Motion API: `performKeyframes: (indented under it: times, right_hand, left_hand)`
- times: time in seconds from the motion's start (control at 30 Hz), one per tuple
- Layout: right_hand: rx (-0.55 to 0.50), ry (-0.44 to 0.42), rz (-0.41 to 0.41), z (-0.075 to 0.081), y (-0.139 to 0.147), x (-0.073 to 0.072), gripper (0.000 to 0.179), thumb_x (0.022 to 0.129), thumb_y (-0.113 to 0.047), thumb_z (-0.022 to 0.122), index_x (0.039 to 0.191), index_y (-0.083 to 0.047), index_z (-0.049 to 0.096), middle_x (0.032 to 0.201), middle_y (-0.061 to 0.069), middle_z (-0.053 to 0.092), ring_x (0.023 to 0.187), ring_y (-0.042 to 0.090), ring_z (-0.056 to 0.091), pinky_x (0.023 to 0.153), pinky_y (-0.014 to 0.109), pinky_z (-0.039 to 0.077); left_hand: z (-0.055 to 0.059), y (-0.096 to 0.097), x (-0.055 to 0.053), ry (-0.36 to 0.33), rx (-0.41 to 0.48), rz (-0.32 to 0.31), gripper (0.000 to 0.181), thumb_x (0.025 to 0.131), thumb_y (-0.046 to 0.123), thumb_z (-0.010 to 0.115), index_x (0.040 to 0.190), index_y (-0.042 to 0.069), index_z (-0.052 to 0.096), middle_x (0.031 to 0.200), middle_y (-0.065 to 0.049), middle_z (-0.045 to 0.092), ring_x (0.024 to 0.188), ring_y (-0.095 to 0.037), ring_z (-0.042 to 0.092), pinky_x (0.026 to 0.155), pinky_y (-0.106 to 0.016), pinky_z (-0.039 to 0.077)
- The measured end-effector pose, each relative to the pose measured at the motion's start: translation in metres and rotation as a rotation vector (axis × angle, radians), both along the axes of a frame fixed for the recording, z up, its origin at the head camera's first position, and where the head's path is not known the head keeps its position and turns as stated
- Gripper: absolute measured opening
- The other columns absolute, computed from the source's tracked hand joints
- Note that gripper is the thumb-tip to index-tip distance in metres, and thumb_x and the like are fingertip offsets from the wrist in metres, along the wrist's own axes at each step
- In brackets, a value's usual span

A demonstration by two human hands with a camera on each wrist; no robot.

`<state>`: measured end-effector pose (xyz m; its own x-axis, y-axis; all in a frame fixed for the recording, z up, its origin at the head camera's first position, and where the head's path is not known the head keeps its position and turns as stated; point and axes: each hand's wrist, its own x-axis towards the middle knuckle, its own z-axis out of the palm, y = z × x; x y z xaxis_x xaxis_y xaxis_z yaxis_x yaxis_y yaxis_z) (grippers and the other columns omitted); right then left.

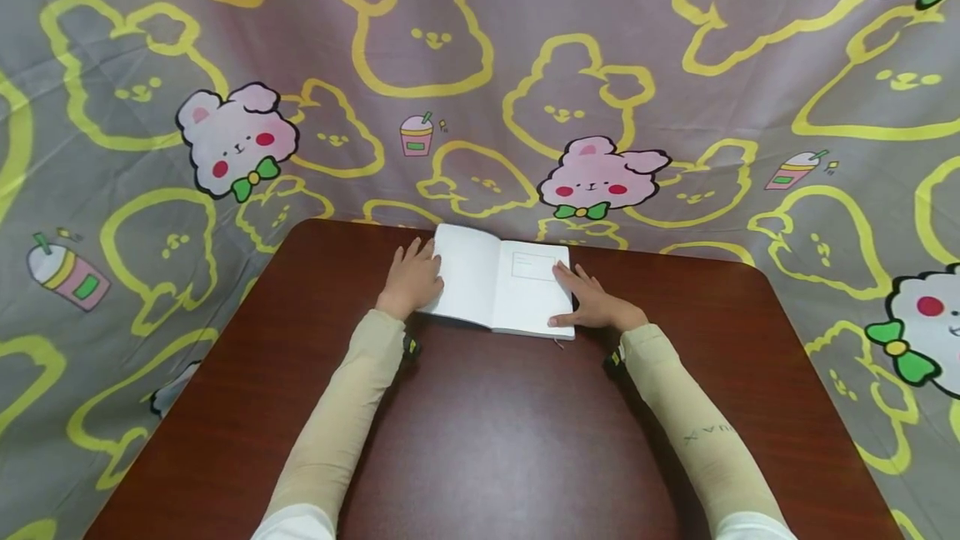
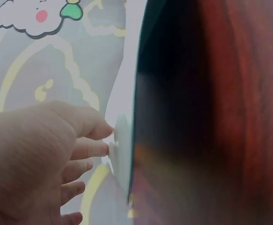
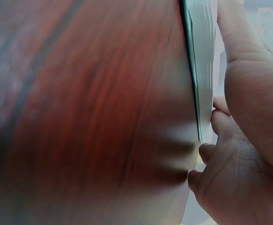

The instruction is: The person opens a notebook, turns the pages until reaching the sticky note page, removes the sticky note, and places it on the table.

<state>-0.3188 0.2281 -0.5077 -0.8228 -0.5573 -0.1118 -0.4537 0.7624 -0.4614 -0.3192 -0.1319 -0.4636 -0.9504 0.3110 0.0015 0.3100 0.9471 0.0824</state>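
Observation:
An open notebook [image 1: 467, 277] with white pages lies near the table's far edge. Its left page is blank, while the right one has a small printed box [image 1: 534, 266] near the top. My left hand [image 1: 411, 280] rests at the left edge, fingers spread and thumb tip on the page. In the left wrist view a thin dark cover edge [image 2: 135, 108] shows, with a shadowed gap between it and the table. My right hand [image 1: 597, 305] lies on the right page's outer edge, fingers extended. The right wrist view shows the page block [image 3: 202, 70] beside that palm.
The dark reddish-brown table [image 1: 517, 440] spreads out in front of the notebook. A ribbon end [image 1: 558, 343] pokes out below the right page. Behind and on both sides hangs a grey curtain [image 1: 480, 15] with yellow outlines and cartoon bunnies, close to the table's far edge.

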Motion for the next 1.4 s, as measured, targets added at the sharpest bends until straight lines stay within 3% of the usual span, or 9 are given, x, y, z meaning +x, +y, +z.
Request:
performKeyframes:
  times: [0.33, 0.57, 0.77, 0.97, 1.23, 1.4]
  right_hand:
    - [0.001, -0.020, -0.002, -0.002, 0.002, -0.002, 0.113, 0.072, -0.063, 0.066, 0.150, -0.009, 0.005, 0.157, 0.009, 0.001, 0.141, 0.039, -0.005, 0.108, 0.062, 0.003]
    - [0.009, -0.026, -0.008, 0.000, 0.000, -0.002, 0.114, 0.072, -0.064, 0.066, 0.150, -0.009, 0.005, 0.157, 0.009, 0.001, 0.141, 0.039, -0.004, 0.109, 0.061, 0.004]
    - [-0.004, -0.031, -0.014, 0.003, -0.001, 0.000, 0.113, 0.072, -0.061, 0.068, 0.150, -0.008, 0.006, 0.157, 0.011, 0.002, 0.140, 0.041, -0.003, 0.108, 0.062, 0.004]
    - [0.021, -0.027, -0.007, 0.004, -0.001, 0.000, 0.111, 0.074, -0.061, 0.066, 0.150, -0.009, 0.005, 0.157, 0.009, 0.001, 0.141, 0.039, -0.004, 0.109, 0.061, 0.004]
    - [0.034, -0.021, -0.003, 0.003, -0.001, 0.001, 0.108, 0.076, -0.058, 0.066, 0.150, -0.009, 0.005, 0.157, 0.010, -0.001, 0.141, 0.039, -0.004, 0.108, 0.062, 0.005]
    - [0.026, -0.024, 0.007, 0.005, 0.000, 0.001, 0.109, 0.075, -0.059, 0.067, 0.150, -0.009, 0.005, 0.157, 0.011, 0.000, 0.141, 0.040, -0.004, 0.108, 0.062, 0.005]
  left_hand:
    - [-0.026, 0.035, -0.003, -0.054, 0.045, -0.087, 0.051, 0.098, 0.032, 0.040, 0.144, 0.010, 0.036, 0.151, -0.011, 0.027, 0.139, -0.034, 0.022, 0.110, -0.051, 0.021]
    - [-0.034, 0.056, -0.003, -0.064, 0.045, -0.131, 0.056, 0.098, 0.043, 0.037, 0.146, 0.016, 0.031, 0.154, -0.009, 0.020, 0.140, -0.035, 0.017, 0.111, -0.052, 0.018]
    - [-0.039, 0.058, -0.002, -0.119, 0.088, -0.120, 0.060, 0.097, 0.048, 0.036, 0.149, 0.020, 0.024, 0.155, -0.009, 0.015, 0.140, -0.037, 0.013, 0.111, -0.054, 0.017]
    - [-0.043, 0.057, -0.001, -0.213, 0.175, -0.114, 0.060, 0.098, 0.049, 0.030, 0.150, 0.024, 0.017, 0.156, -0.009, 0.006, 0.142, -0.037, 0.003, 0.112, -0.056, 0.006]
    - [-0.043, 0.058, 0.000, -0.250, 0.114, -0.112, 0.059, 0.099, 0.047, 0.028, 0.151, 0.024, 0.012, 0.156, -0.009, 0.002, 0.142, -0.036, 0.000, 0.112, -0.054, 0.005]
    - [-0.044, 0.059, 0.002, -0.247, 0.135, -0.108, 0.058, 0.099, 0.046, 0.029, 0.151, 0.023, 0.013, 0.156, -0.010, 0.002, 0.142, -0.036, 0.000, 0.112, -0.055, 0.004]
